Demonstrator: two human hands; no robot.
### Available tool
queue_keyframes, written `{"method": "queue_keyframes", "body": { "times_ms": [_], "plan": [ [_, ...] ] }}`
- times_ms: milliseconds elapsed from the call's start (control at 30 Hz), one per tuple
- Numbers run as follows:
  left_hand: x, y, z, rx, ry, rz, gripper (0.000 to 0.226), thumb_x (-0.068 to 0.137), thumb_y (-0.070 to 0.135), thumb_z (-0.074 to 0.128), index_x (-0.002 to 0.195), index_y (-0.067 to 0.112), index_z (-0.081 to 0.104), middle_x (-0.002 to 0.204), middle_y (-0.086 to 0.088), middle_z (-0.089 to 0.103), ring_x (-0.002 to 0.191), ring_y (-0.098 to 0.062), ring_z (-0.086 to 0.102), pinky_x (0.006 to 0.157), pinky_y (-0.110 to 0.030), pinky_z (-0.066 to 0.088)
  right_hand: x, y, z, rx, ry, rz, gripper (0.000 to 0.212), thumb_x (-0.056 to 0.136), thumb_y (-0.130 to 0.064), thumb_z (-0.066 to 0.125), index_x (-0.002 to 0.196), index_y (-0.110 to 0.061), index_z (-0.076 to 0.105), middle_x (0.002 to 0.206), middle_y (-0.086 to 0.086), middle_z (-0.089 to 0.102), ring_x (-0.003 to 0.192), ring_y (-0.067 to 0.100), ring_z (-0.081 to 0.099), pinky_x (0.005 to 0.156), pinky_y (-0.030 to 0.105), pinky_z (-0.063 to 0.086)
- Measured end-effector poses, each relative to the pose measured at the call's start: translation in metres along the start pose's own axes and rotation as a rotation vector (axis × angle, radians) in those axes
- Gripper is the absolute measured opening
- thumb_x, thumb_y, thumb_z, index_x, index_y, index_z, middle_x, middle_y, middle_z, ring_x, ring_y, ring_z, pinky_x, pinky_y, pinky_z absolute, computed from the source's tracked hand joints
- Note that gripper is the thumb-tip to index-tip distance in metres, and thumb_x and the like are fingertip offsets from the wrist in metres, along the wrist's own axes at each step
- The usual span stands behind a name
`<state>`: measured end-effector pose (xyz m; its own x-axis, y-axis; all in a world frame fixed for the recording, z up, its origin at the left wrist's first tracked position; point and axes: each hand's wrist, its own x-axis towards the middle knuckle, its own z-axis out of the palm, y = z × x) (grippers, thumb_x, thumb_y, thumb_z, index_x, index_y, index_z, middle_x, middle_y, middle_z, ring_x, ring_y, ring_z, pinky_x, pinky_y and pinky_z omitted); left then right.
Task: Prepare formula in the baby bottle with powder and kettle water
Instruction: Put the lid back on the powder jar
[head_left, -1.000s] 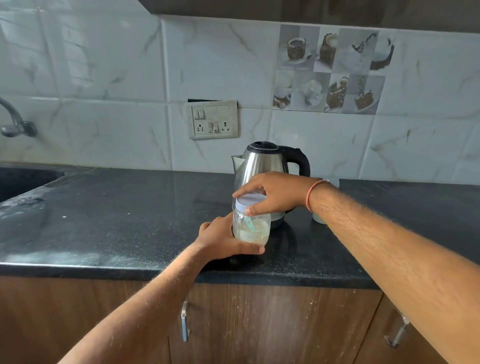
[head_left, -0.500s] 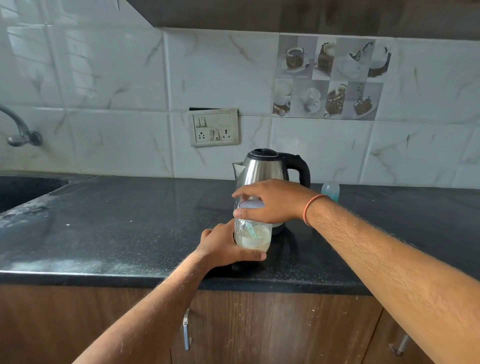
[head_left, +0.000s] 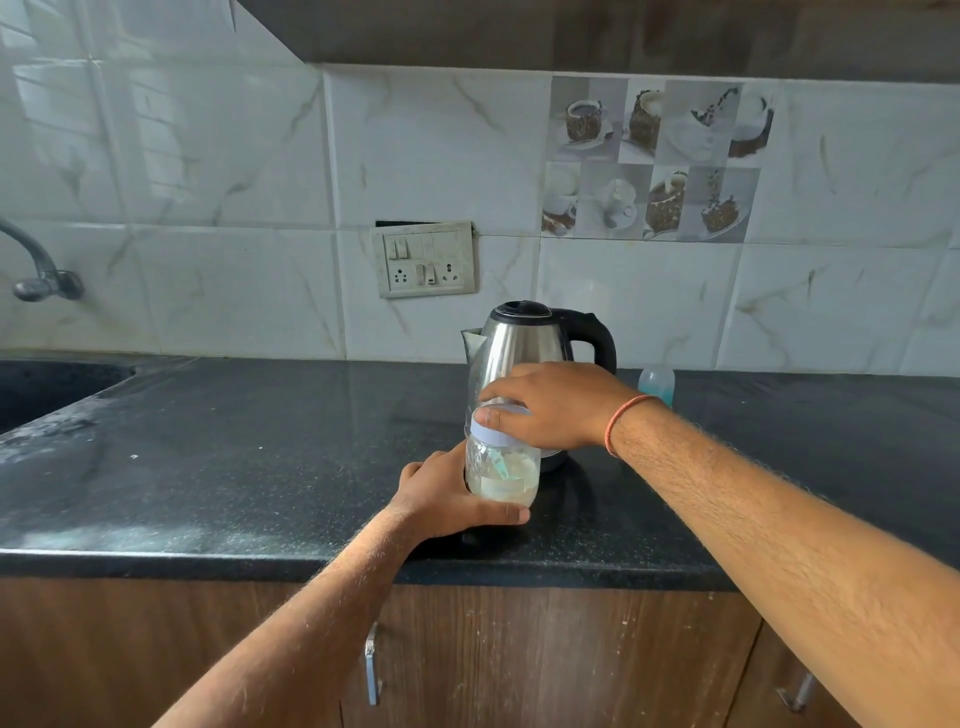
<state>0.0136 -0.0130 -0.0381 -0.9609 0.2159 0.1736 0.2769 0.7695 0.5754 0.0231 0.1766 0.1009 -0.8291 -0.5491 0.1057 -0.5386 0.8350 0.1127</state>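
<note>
A clear jar of pale powder (head_left: 503, 475) with a light lavender lid (head_left: 491, 430) stands on the black countertop (head_left: 249, 467), a green scoop showing inside it. My left hand (head_left: 447, 499) wraps around the jar's lower body. My right hand (head_left: 550, 405) grips the lid from above. Right behind the jar stands a steel kettle (head_left: 524, 345) with a black lid and handle. A baby bottle (head_left: 656, 383) with a bluish tint peeks out behind my right wrist, mostly hidden.
A wall switch and socket plate (head_left: 425, 259) sits above the kettle. A tap (head_left: 36, 270) and a dark sink (head_left: 47, 384) lie at the far left. Wooden cabinet doors with metal handles (head_left: 371, 665) run below the counter edge.
Both hands stay on the jar and its lid. The view has tilted up a little, and the bottle behind my right wrist has come into sight.
</note>
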Motion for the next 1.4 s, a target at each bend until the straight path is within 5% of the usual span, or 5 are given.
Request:
{"method": "queue_keyframes", "body": {
  "times_ms": [267,467,633,833,1400],
  "plan": [
    [0.0,0.0,0.0,-0.01,0.01,-0.004,0.08,0.067,0.082,0.083,0.135,0.054,0.052,0.114,0.035,0.066,0.125,-0.004,0.062,0.127,-0.047,0.027,-0.004,0.0,0.002,0.104,-0.012,-0.057,0.057,0.108,-0.069,0.035,0.158,-0.043,0.049,0.165,-0.011,0.05,0.147,0.019,0.05,0.112,0.044,0.043],
    [0.001,-0.001,0.0,-0.016,0.008,-0.007,0.084,0.064,0.086,0.082,0.136,0.052,0.053,0.113,0.035,0.068,0.12,-0.002,0.062,0.127,-0.046,0.029,-0.002,0.004,0.004,-0.043,0.081,0.003,0.062,0.107,-0.072,0.031,0.153,-0.039,0.055,0.155,-0.009,0.057,0.133,0.021,0.061,0.096,0.042,0.049],
    [0.002,-0.002,0.0,-0.01,-0.003,0.002,0.085,0.059,0.09,0.078,0.132,0.054,0.053,0.113,0.034,0.069,0.124,-0.005,0.063,0.125,-0.048,0.03,-0.003,0.003,0.006,0.036,0.031,-0.047,0.061,0.107,-0.073,0.03,0.158,-0.043,0.049,0.164,-0.011,0.051,0.145,0.021,0.053,0.111,0.047,0.048],
    [0.002,-0.003,0.001,-0.012,0.002,0.0,0.085,0.057,0.092,0.077,0.13,0.054,0.054,0.113,0.034,0.07,0.122,-0.004,0.063,0.126,-0.048,0.03,-0.004,0.004,0.008,-0.011,0.074,-0.008,0.062,0.109,-0.07,0.031,0.153,-0.036,0.058,0.154,-0.008,0.057,0.133,0.021,0.061,0.088,0.034,0.04],
    [0.0,-0.001,0.0,0.003,0.0,0.001,0.087,0.057,0.092,0.077,0.132,0.055,0.052,0.114,0.034,0.068,0.123,-0.004,0.062,0.125,-0.047,0.033,-0.003,0.008,0.01,0.023,0.019,-0.054,0.066,0.103,-0.077,0.038,0.158,-0.041,0.048,0.16,-0.01,0.051,0.14,0.02,0.055,0.106,0.043,0.046]
  ]
}}
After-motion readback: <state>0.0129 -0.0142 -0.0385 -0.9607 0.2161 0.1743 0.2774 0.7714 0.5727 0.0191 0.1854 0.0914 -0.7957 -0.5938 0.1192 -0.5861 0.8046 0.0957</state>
